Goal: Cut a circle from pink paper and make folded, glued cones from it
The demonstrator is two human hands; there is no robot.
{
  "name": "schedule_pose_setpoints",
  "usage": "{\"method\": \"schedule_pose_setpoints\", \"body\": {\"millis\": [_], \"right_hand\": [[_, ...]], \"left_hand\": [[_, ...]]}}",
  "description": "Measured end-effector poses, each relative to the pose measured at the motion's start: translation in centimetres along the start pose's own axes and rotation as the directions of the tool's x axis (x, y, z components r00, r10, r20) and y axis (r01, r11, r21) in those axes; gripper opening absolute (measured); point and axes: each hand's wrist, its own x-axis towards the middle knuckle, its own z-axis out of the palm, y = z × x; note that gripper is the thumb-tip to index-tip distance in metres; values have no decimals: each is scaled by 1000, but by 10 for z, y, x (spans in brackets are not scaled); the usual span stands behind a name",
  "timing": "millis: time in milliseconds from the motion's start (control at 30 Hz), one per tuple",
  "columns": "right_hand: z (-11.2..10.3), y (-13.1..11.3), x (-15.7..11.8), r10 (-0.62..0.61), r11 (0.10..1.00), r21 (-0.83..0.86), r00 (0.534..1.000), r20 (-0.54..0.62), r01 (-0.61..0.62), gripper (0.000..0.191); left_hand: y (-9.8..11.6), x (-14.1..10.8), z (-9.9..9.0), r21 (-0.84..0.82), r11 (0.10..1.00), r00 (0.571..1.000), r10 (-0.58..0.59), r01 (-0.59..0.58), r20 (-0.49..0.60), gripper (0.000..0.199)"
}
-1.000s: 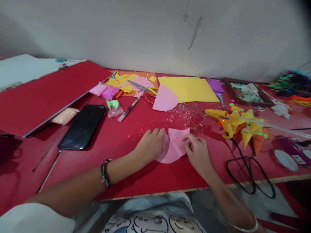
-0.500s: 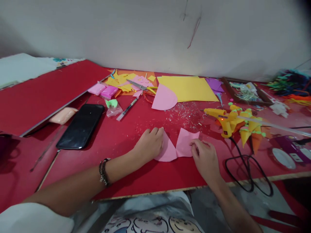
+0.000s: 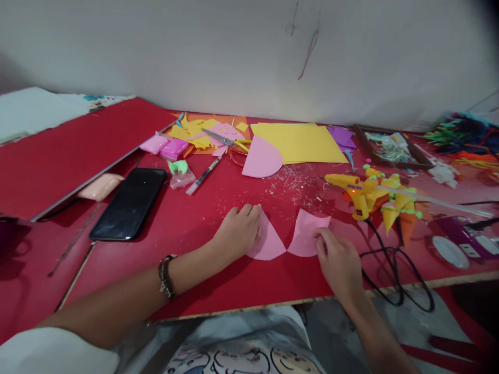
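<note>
My left hand (image 3: 237,229) rests on the red tabletop with its fingers curled down on a pink paper piece (image 3: 270,241), whose rounded side shows beyond the fingertips. A second pink paper piece (image 3: 304,232), squarish with a curved lower edge, lies to its right and bends up slightly. Its right side is pinched between the thumb and fingers of my right hand (image 3: 340,259). The two pieces seem to meet at one narrow point; whether they are joined I cannot tell. Farther back, a pink half-round piece (image 3: 263,158) overlaps the yellow sheets (image 3: 307,143).
Scissors (image 3: 222,137) lie among paper scraps. A yellow glue gun (image 3: 353,193) with a lit light and a looped black cord (image 3: 393,280) sits right, beside yellow cone shapes (image 3: 395,208). A phone (image 3: 130,202), a pen (image 3: 205,175) and clay packets (image 3: 174,149) are left.
My right hand has moved to the right with the right pink piece, so the gap between the two pieces has widened. My left hand stays in place on its piece.
</note>
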Motion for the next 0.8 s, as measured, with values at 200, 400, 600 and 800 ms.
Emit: {"method": "schedule_pose_setpoints", "body": {"millis": [200,400,600,800], "right_hand": [[-3,13,-3,94,990,111,996,-9,-92,18],[-20,-2,19,162,763,618,981,105,-191,14],[-11,-23,64,98,551,806,976,196,-217,28],[-8,-47,64,-94,845,534,991,92,31,44]], "left_hand": [[-5,-3,-3,-58,997,998,-58,57,-14,48],[-17,-14,-17,-117,970,977,-212,213,23,74],[-17,-25,-13,-306,909,958,-255,284,132,71],[-30,-38,-5,-540,779,947,-285,319,147,57]]}}
